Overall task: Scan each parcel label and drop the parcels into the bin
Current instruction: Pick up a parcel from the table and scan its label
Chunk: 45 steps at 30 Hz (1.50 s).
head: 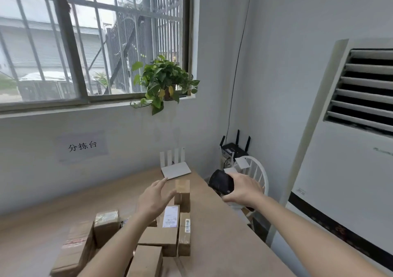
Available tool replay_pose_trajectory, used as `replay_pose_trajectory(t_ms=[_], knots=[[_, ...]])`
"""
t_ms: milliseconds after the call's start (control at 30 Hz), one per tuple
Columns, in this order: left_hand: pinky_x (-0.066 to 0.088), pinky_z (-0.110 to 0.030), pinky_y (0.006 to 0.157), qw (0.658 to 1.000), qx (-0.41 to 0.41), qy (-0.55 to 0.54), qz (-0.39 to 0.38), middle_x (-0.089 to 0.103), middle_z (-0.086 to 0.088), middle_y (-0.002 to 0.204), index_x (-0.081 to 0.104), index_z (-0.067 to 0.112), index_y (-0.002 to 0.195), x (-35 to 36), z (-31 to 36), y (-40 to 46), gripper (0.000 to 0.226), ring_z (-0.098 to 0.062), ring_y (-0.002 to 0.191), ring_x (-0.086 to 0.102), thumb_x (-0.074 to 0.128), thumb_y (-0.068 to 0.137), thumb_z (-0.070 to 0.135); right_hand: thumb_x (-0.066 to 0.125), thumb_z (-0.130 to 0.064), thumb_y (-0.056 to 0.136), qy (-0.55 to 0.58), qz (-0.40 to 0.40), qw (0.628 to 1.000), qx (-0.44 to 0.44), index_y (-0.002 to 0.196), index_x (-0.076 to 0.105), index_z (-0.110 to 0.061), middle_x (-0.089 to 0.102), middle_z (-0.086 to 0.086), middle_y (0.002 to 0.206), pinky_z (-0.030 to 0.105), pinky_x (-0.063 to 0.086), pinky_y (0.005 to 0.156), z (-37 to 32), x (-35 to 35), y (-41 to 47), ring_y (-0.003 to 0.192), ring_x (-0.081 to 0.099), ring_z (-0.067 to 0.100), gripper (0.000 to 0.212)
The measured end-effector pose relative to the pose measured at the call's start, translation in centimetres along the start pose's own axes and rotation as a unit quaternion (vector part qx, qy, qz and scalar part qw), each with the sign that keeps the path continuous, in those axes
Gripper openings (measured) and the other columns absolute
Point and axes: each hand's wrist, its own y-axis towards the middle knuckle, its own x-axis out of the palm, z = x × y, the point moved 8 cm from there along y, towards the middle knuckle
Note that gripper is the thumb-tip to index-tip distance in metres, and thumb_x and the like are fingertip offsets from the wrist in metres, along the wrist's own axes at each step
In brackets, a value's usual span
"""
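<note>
Several brown cardboard parcels lie in a cluster on the wooden table. One small parcel stands upright at the far end of the cluster. A flat parcel with a white label lies just in front of it. My left hand hovers open above the parcels, fingers spread, its fingertips close to the upright parcel. My right hand grips a black handheld scanner over the table's right edge. No bin is in view.
A white router sits at the table's far end against the wall. A white chair and a black router stand to the right of the table. A tall air conditioner fills the right side.
</note>
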Motion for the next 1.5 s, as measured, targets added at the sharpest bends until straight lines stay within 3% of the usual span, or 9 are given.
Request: replay_pose_trajectory(t_ms=[200, 633, 800, 967, 1100, 1233, 1333, 1433, 1500], knots=[[0.037, -0.038, 0.112, 0.999, -0.045, -0.01, -0.021, 0.036, 0.003, 0.158, 0.03, 0.031, 0.155, 4.3, -3.2, 6.5, 0.072, -0.017, 0.145, 0.034, 0.046, 0.094, 0.065, 0.076, -0.047, 0.058, 0.016, -0.056, 0.998, 0.006, 0.102, 0.056, -0.031, 0.063, -0.01, 0.094, 0.033, 0.054, 0.075, 1.8, 4.6, 9.1, 0.093, 0.062, 0.021, 0.05], [0.03, -0.039, 0.117, 0.98, -0.173, -0.045, -0.084, 0.037, -0.001, 0.158, 0.032, 0.024, 0.155, 16.3, -12.2, 19.8, 0.069, -0.019, 0.146, 0.032, 0.051, 0.096, 0.056, 0.076, -0.049, 0.067, 0.06, -0.185, 0.981, 0.001, 0.108, 0.055, -0.034, 0.061, -0.01, 0.099, 0.031, 0.044, 0.069, 4.5, 19.7, 27.5, 0.092, 0.059, 0.021, 0.049], [0.032, -0.041, 0.116, 0.969, -0.203, -0.051, -0.133, 0.034, 0.001, 0.159, 0.029, 0.029, 0.155, 21.8, -15.0, 23.2, 0.069, -0.02, 0.145, 0.034, 0.047, 0.096, 0.06, 0.078, -0.058, 0.059, 0.126, -0.242, 0.961, 0.045, 0.087, 0.057, -0.028, 0.066, -0.005, 0.087, 0.03, 0.047, 0.062, 6.1, 26.8, 31.6, 0.079, 0.062, 0.017, 0.046], [0.033, -0.044, 0.115, 0.963, -0.226, -0.066, -0.134, 0.034, 0.004, 0.159, 0.032, 0.03, 0.154, 25.9, -16.4, 26.6, 0.067, -0.02, 0.145, 0.033, 0.046, 0.096, 0.061, 0.079, -0.061, 0.046, 0.176, -0.299, 0.935, 0.067, 0.094, 0.065, -0.027, 0.07, -0.002, 0.089, 0.045, 0.061, 0.08, 7.3, 34.6, 35.3, 0.085, 0.066, 0.02, 0.06], [0.031, -0.042, 0.115, 0.957, -0.23, -0.093, -0.151, 0.036, 0.0, 0.158, 0.032, 0.024, 0.155, 29.0, -17.4, 29.7, 0.07, -0.021, 0.145, 0.034, 0.046, 0.096, 0.06, 0.078, -0.06, 0.045, 0.192, -0.325, 0.923, 0.07, 0.103, 0.064, -0.028, 0.069, -0.002, 0.098, 0.044, 0.059, 0.084, 6.3, 37.0, 37.1, 0.093, 0.065, 0.02, 0.068], [0.04, -0.041, 0.108, 0.943, -0.259, -0.107, -0.181, 0.045, -0.003, 0.153, 0.027, 0.027, 0.156, 31.5, -18.8, 31.4, 0.078, -0.027, 0.137, 0.046, 0.046, 0.092, 0.067, 0.087, -0.043, 0.057, 0.224, -0.336, 0.911, 0.075, 0.112, 0.062, -0.027, 0.068, -0.003, 0.108, 0.04, 0.057, 0.09, 5.5, 38.4, 38.6, 0.101, 0.064, 0.018, 0.062], [0.044, -0.039, 0.104, 0.923, -0.282, -0.173, -0.197, 0.053, -0.003, 0.145, 0.028, 0.03, 0.155, 32.7, -19.4, 32.1, 0.083, -0.026, 0.128, 0.054, 0.052, 0.087, 0.069, 0.089, -0.036, 0.058, 0.257, -0.333, 0.903, 0.089, 0.12, 0.06, -0.027, 0.068, -0.005, 0.113, 0.042, 0.056, 0.095, 5.4, 39.4, 39.3, 0.106, 0.063, 0.018, 0.07], [0.05, -0.037, 0.098, 0.887, -0.309, -0.283, -0.194, 0.063, -0.002, 0.13, 0.038, 0.034, 0.148, 33.7, -19.0, 32.1, 0.064, -0.019, 0.113, 0.062, 0.062, 0.092, 0.051, 0.091, -0.021, 0.065, 0.295, -0.34, 0.886, 0.115, 0.123, 0.06, -0.023, 0.069, -0.005, 0.112, 0.034, 0.056, 0.093, 5.5, 40.0, 39.5, 0.104, 0.064, 0.016, 0.065], [0.053, -0.033, 0.088, 0.871, -0.321, -0.322, -0.184, 0.064, -0.001, 0.122, 0.041, 0.033, 0.146, 33.7, -18.5, 31.9, 0.055, -0.017, 0.106, 0.063, 0.063, 0.096, 0.036, 0.088, -0.013, 0.073, 0.323, -0.359, 0.867, 0.125, 0.123, 0.06, -0.019, 0.067, -0.007, 0.108, 0.022, 0.054, 0.078, 5.5, 40.2, 39.1, 0.096, 0.063, 0.008, 0.058]])
